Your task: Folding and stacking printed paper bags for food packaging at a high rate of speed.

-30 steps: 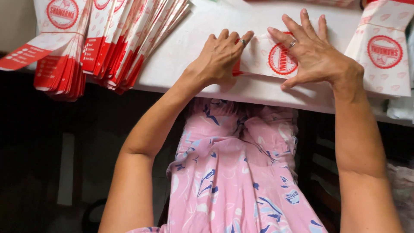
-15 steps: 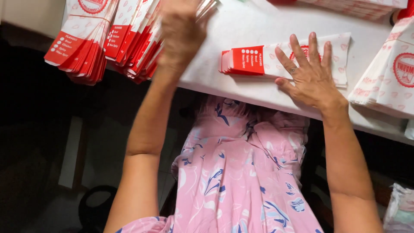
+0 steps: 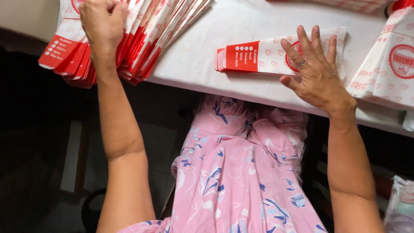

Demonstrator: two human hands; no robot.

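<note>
Head view: looking down over a white worktop (image 3: 194, 64) edge, pink floral lap below.
Left hand (image 3: 101, 21): closing in a fist on the fanned pile of red-and-white paper sleeves (image 3: 142, 39) at the far left, fingers curling into the top of the fan; exactly how many sleeves being pinched, not showing.
Right hand (image 3: 312, 71): lying open and flat, fingers spreading, pressing down on the right half of the small squared stack of sleeves (image 3: 254, 56); gripping nothing.
Squared stack, position: sitting near the worktop's front edge, roughly centre, well apart from the left hand and directly under the right.
Squared stack, long axis: running left to right along the front edge, red printed end pointing left, toward the fan.
Fanned pile, position: overhanging the left front corner of the worktop, sleeves slanting from upper right down to lower left, red ends hanging off the edge.
Nearer hand: right for the stack, left for the fan; open worktop lying between the two piles.
Right edge: more white sleeves with red round emblem (image 3: 388, 64), lying just beside the right hand, untouched.
</note>
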